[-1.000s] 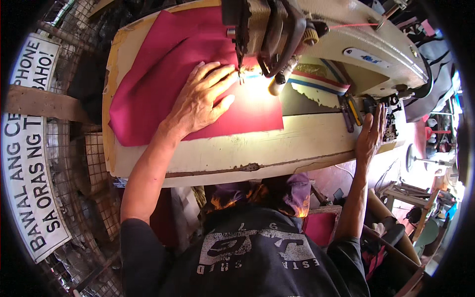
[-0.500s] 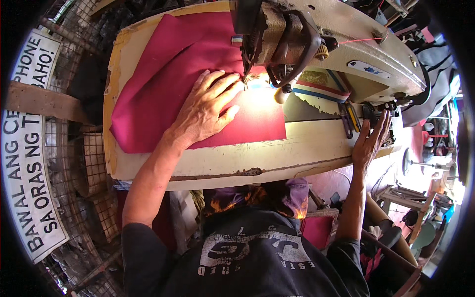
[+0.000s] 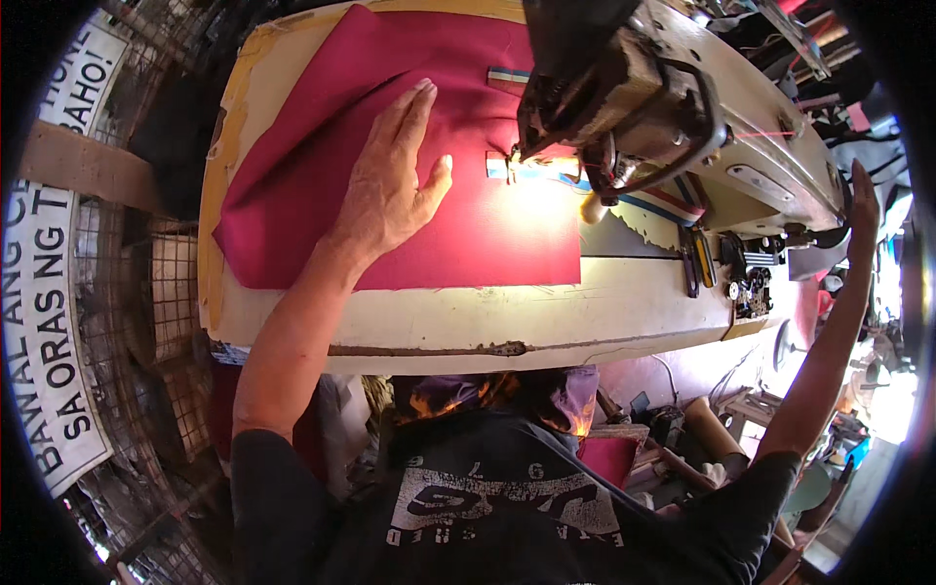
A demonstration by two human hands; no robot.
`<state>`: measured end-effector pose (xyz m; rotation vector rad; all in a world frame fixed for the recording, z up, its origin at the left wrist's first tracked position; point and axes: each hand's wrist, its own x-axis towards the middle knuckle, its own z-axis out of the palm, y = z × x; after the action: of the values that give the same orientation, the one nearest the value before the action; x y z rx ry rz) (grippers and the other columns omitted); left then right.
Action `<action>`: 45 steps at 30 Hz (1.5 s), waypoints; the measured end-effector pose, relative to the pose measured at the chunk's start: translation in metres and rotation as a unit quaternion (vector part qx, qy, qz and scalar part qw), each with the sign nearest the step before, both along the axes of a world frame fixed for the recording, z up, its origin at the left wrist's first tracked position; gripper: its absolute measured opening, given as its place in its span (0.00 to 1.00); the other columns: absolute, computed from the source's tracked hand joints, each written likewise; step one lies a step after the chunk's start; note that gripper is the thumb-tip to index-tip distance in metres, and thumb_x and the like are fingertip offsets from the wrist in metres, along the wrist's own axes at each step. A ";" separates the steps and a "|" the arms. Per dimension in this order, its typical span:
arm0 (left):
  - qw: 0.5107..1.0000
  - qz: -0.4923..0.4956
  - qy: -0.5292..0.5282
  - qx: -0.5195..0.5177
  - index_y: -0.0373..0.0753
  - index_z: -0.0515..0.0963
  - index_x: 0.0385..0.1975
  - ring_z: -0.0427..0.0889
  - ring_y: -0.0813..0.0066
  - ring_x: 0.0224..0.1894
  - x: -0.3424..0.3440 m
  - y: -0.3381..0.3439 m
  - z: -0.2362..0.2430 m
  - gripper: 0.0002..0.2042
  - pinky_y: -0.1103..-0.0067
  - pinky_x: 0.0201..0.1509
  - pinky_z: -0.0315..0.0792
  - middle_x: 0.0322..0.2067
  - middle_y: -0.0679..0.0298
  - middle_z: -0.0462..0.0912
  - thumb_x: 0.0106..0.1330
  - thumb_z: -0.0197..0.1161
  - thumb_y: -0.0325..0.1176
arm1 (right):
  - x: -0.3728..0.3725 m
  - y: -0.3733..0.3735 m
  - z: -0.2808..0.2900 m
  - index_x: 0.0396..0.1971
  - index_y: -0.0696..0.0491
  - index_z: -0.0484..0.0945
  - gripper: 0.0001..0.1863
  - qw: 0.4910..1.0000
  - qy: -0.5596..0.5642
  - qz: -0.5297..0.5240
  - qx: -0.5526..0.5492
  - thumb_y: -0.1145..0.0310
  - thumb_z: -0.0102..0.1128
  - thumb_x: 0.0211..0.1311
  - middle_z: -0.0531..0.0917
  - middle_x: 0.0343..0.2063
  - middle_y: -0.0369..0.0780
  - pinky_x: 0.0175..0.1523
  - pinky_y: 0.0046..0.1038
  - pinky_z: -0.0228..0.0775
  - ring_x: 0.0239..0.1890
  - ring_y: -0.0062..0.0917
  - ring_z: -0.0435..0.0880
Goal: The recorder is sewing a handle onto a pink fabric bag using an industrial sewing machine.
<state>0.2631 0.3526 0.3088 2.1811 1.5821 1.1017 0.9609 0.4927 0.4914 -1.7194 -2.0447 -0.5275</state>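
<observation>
My left hand [image 3: 395, 185] is over the maroon fabric [image 3: 292, 210], left of the needle area, fingers stretched out and thumb apart; whether it touches the cloth I cannot tell. It holds nothing. The fabric lies under the lit head of a sewing machine [image 3: 624, 107], and a striped tape [image 3: 497, 166] in white, red and blue passes beneath the presser foot [image 3: 513, 168]. Beyond the head, its loose length [image 3: 658, 203] loops to the right. At the machine's far right end, beside the handwheel, my right hand [image 3: 862, 214] is raised with fingers extended, seen edge-on.
A second striped piece [image 3: 507, 76] lies on the fabric's upper part. Thread snips [image 3: 690, 268] and a yellow-handled tool [image 3: 704, 257] rest near a bobbin winder [image 3: 749, 292] on the pale tabletop [image 3: 439, 317]. Wire mesh [image 3: 175, 302] with a lettered sign stands at left.
My left hand has drawn back from the needle, leaving the tape end visible. My right hand has moved from beside the bobbin winder outward to the machine's right end. The view has shifted.
</observation>
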 end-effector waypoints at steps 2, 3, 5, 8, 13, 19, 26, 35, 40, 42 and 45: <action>1.000 -0.001 0.004 -0.011 0.37 0.59 0.72 0.61 0.54 0.73 -0.003 0.001 -0.002 0.34 0.67 0.77 0.56 0.70 0.50 0.62 0.64 0.62 0.28 | 0.018 0.008 -0.007 0.63 0.58 0.74 0.22 0.985 -0.149 0.062 -0.062 0.64 0.43 0.77 0.82 0.55 0.46 0.63 0.28 0.67 0.57 0.34 0.80; 0.999 -0.028 0.046 0.006 0.36 0.61 0.71 0.61 0.55 0.73 -0.003 0.003 -0.003 0.33 0.66 0.77 0.56 0.69 0.51 0.64 0.64 0.61 0.27 | 0.020 0.003 -0.018 0.61 0.58 0.75 0.21 0.993 0.064 0.054 -0.079 0.65 0.45 0.76 0.82 0.54 0.46 0.61 0.29 0.69 0.54 0.34 0.81; 0.995 -0.051 0.085 0.026 0.36 0.63 0.70 0.62 0.56 0.73 -0.002 0.003 -0.005 0.31 0.66 0.78 0.55 0.68 0.52 0.67 0.64 0.61 0.27 | 0.013 -0.018 -0.045 0.57 0.58 0.76 0.20 0.963 0.270 -0.011 -0.004 0.63 0.46 0.75 0.83 0.50 0.45 0.54 0.33 0.73 0.49 0.35 0.83; 0.990 -0.098 0.101 0.025 0.36 0.66 0.68 0.61 0.58 0.73 0.002 0.003 -0.005 0.29 0.64 0.78 0.54 0.67 0.55 0.69 0.65 0.61 0.27 | -0.022 -0.058 -0.092 0.51 0.57 0.77 0.21 0.973 0.136 -0.120 0.141 0.56 0.45 0.75 0.82 0.48 0.48 0.45 0.42 0.77 0.43 0.40 0.84; 0.973 -0.146 0.176 0.014 0.41 0.68 0.68 0.60 0.54 0.73 0.006 -0.002 -0.005 0.28 0.58 0.78 0.52 0.68 0.56 0.68 0.67 0.62 0.36 | -0.051 -0.072 -0.143 0.50 0.59 0.73 0.19 0.849 0.451 -0.120 0.246 0.60 0.46 0.71 0.80 0.43 0.53 0.55 0.47 0.71 0.50 0.50 0.79; 0.970 -0.037 0.241 0.025 0.42 0.67 0.68 0.59 0.45 0.73 0.013 0.009 -0.018 0.26 0.55 0.77 0.52 0.69 0.55 0.68 0.73 0.54 0.45 | 0.046 -0.035 -0.082 0.54 0.59 0.72 0.19 0.991 -0.062 -0.088 0.081 0.62 0.47 0.71 0.79 0.43 0.48 0.53 0.38 0.72 0.47 0.40 0.80; 0.944 0.123 0.305 -0.005 0.39 0.66 0.68 0.60 0.37 0.71 -0.025 0.025 -0.012 0.27 0.47 0.73 0.55 0.70 0.55 0.64 0.76 0.47 0.49 | 0.033 -0.001 -0.053 0.57 0.50 0.75 0.22 0.999 -0.024 0.029 0.038 0.68 0.60 0.62 0.82 0.42 0.47 0.42 0.36 0.75 0.37 0.40 0.83; 0.856 0.180 0.439 -0.206 0.29 0.64 0.67 0.79 0.35 0.54 0.016 -0.075 0.041 0.30 0.58 0.52 0.80 0.63 0.41 0.70 0.75 0.51 0.48 | -0.112 -0.098 -0.095 0.51 0.58 0.80 0.28 0.900 0.345 -0.182 0.196 0.45 0.51 0.73 0.84 0.42 0.53 0.49 0.44 0.72 0.45 0.47 0.82; 0.883 0.091 0.422 -0.183 0.30 0.77 0.42 0.85 0.52 0.39 0.016 -0.085 0.056 0.21 0.63 0.40 0.80 0.41 0.48 0.80 0.68 0.63 0.47 | -0.249 -0.202 -0.121 0.61 0.51 0.75 0.23 0.974 0.208 -0.012 0.084 0.71 0.62 0.66 0.78 0.57 0.46 0.57 0.40 0.72 0.54 0.43 0.78; 0.910 0.047 0.404 -0.080 0.31 0.78 0.41 0.82 0.56 0.42 0.010 -0.078 0.054 0.17 0.65 0.43 0.79 0.39 0.53 0.79 0.64 0.67 0.40 | -0.278 -0.228 -0.153 0.52 0.55 0.80 0.17 0.997 0.031 0.067 -0.026 0.69 0.65 0.64 0.81 0.49 0.44 0.55 0.38 0.73 0.50 0.40 0.79; 0.949 -0.047 0.311 -0.006 0.32 0.79 0.41 0.79 0.58 0.43 0.002 -0.058 0.045 0.13 0.68 0.46 0.77 0.38 0.57 0.77 0.60 0.69 0.32 | -0.288 -0.229 -0.186 0.52 0.55 0.80 0.16 0.994 0.085 0.032 -0.066 0.70 0.63 0.64 0.80 0.47 0.44 0.56 0.38 0.71 0.51 0.40 0.78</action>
<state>0.2650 0.2948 0.3539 2.7289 1.6582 0.3752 0.6725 0.2640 0.3059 -1.7019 -2.0437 -0.2224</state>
